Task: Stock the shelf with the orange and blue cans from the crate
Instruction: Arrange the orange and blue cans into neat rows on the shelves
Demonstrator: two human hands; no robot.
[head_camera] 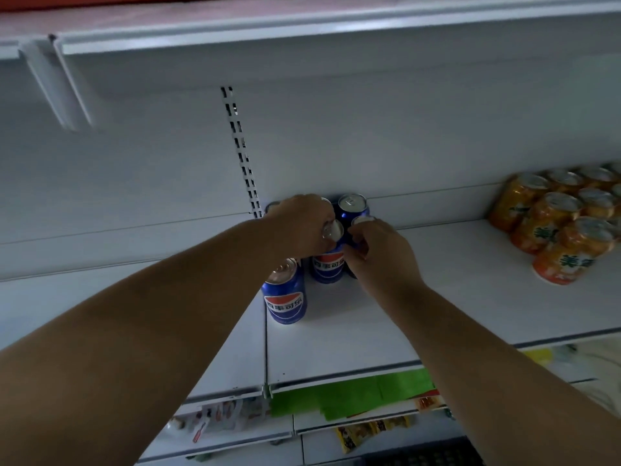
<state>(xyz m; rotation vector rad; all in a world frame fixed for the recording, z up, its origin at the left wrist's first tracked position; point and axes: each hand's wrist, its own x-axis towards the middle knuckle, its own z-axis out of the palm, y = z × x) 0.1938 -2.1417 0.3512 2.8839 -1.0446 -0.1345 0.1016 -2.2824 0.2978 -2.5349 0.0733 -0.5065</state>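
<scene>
Several blue cans stand in a cluster at the left end of the white shelf [453,297]. My left hand [302,227] grips the top of a blue can [327,264] in the middle row. Just to its right, my right hand [376,253] wraps around another blue can [361,220], mostly hidden by my fingers. A further blue can [353,205] stands upright behind them by the back wall. One blue can [285,294] stands free at the front left. Several orange cans [557,227] are grouped at the shelf's right end. The crate is out of sight.
Bare shelf surface lies between the blue and orange cans. A slotted upright [242,153] runs down the back panel. Another shelf [302,31] hangs overhead. Below, green price strips [353,395] and snack packets [369,428] sit on lower shelves.
</scene>
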